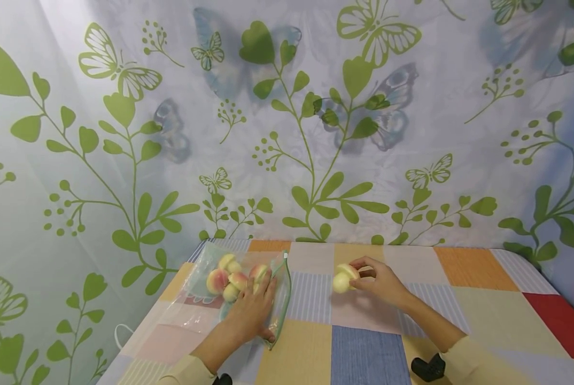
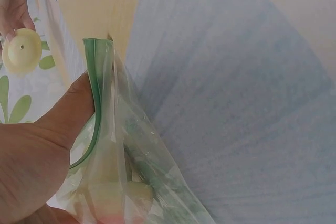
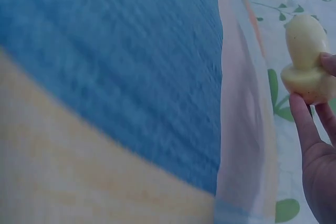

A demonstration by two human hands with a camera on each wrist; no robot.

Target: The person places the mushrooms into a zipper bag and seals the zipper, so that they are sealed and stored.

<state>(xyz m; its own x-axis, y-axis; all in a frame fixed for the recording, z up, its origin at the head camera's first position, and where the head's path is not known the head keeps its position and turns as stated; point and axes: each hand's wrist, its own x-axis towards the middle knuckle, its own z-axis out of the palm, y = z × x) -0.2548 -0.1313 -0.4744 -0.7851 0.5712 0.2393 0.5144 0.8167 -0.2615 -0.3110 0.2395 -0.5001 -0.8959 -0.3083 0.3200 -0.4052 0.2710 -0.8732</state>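
Observation:
A clear zip bag (image 1: pixel 198 299) with a green zip edge lies on the table, holding several pale yellow, mushroom-shaped toys (image 1: pixel 218 280) with reddish caps. My left hand (image 1: pixel 250 310) rests on the bag with its fingers stretched over the toys. In the left wrist view its thumb (image 2: pixel 73 106) lies against the green zip strip (image 2: pixel 93 72). To the right of the bag, above the cloth, my right hand (image 1: pixel 380 280) pinches one toy mushroom (image 1: pixel 346 278) between thumb and fingers. The right wrist view shows that toy mushroom's pale stem (image 3: pixel 306 40) pointing up.
A patchwork-patterned cloth (image 1: pixel 364 347) covers the table. Behind it hangs a pale curtain (image 1: pixel 287 133) with green leaves and butterflies. A black object (image 1: pixel 428 368) is by the right sleeve, and a white cord (image 1: pixel 118 334) shows at the left table edge.

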